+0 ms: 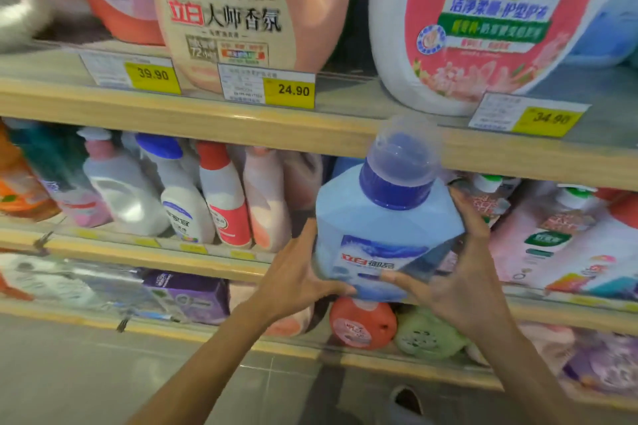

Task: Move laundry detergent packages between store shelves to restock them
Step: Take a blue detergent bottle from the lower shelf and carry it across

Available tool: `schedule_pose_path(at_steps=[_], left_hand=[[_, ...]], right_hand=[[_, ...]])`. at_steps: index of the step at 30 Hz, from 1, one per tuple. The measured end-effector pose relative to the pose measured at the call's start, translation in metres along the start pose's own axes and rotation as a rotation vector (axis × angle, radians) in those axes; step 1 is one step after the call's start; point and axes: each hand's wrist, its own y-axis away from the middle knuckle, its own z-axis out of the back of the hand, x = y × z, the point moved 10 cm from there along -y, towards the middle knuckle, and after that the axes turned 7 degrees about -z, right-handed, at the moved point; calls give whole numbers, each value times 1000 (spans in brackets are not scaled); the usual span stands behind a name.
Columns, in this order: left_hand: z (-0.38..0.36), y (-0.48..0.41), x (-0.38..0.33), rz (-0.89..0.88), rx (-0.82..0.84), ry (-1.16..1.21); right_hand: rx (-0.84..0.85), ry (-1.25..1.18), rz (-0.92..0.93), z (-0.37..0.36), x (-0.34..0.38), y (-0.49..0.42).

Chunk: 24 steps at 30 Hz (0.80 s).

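A light blue detergent bottle [386, 228] with a dark blue collar and a clear cap hangs upright in front of the middle shelf [145, 252]. My left hand [293, 281] grips its lower left side, thumb under the base. My right hand [459, 272] grips its right side, with fingers behind the bottle and thumb across the label. The cap reaches up to the front edge of the upper shelf [207, 121].
On the upper shelf stand a peach detergent jug [241, 10] and a white and pink jug [483, 28], with yellow price tags [289, 90] below. Smaller bottles [224, 197] fill the middle shelf, and pouches and boxes [186, 297] the lower one. Grey floor [103, 376] lies below left.
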Motion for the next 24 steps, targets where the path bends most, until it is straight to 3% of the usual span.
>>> schedule_pose_path(at_steps=[7,12,19,24], left_hand=[[31,46,-78,77,148,142],[63,87,-150,182,233,283],[115,125,-267,255,192,427],[121,147,-328,301,180,516]], right_hand=[[86,-230,-227,46,77,20],[85,-242,-327,103,153,22],[72,-264,-450,175,232,24],[133,-303,-563,206,248,45]])
